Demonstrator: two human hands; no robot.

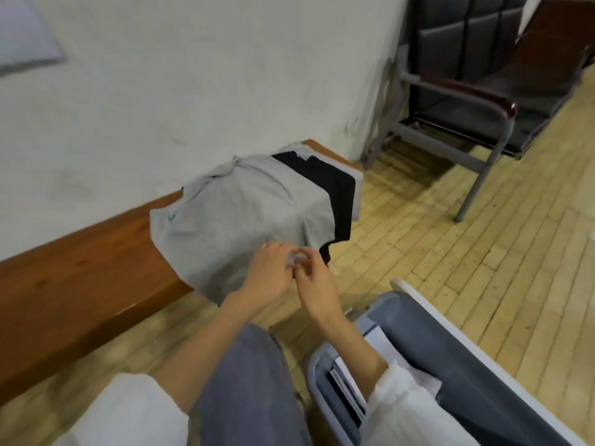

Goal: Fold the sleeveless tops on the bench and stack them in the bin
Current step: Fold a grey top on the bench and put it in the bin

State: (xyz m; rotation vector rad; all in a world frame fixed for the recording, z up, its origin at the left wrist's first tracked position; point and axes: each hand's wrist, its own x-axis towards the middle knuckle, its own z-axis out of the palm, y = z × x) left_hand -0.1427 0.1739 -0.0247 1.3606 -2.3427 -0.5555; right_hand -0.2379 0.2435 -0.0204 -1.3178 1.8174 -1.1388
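A grey sleeveless top lies spread over the right end of the wooden bench, draped over the front edge. Under it a black top shows at the right, with a pale one beneath that. My left hand and my right hand are close together at the grey top's near hem, each pinching the fabric edge. A grey-blue bin stands on the floor at the lower right, with folded white cloth inside.
A white wall runs behind the bench. A metal-framed chair with dark cushions stands at the back right on the light wood floor. My grey-trousered knee is between bench and bin.
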